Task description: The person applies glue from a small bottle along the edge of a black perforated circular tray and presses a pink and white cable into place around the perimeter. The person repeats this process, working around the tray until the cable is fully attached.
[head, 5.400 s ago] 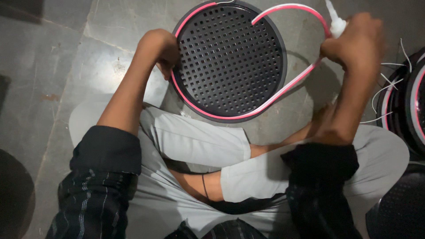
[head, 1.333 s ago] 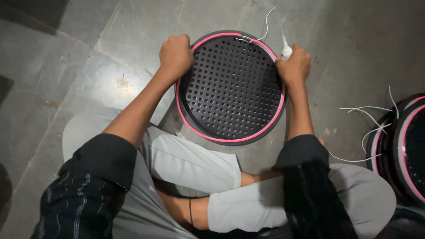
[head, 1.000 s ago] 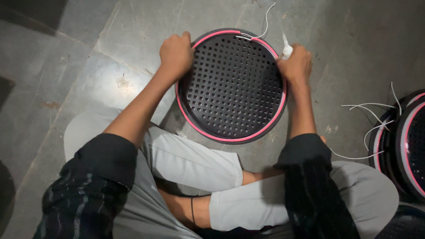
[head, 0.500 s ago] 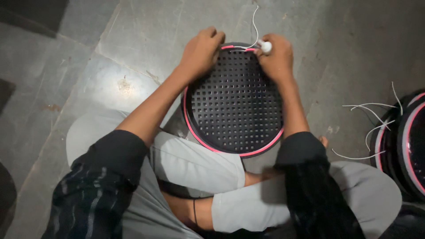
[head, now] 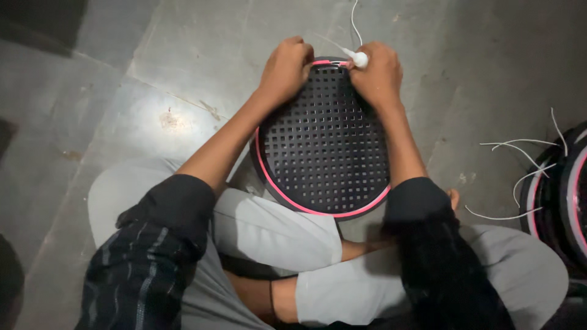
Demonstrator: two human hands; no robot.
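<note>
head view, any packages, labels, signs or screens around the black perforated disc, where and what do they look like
None in view: no package, label, sign or screen.
What is there: a round black perforated disc with a pink rim strip, leaning against the person's lap on the grey floor.
The left hand and right hand grip its top edge, by a small white plug.

Round black grille (head: pixel 327 140): top rim hidden under both hands; lower right edge covered by a sleeve. Similar discs (head: pixel 559 183), right of frame: cut off by the edge. White wire (head: pixel 353 18): cut off at the top.
</note>
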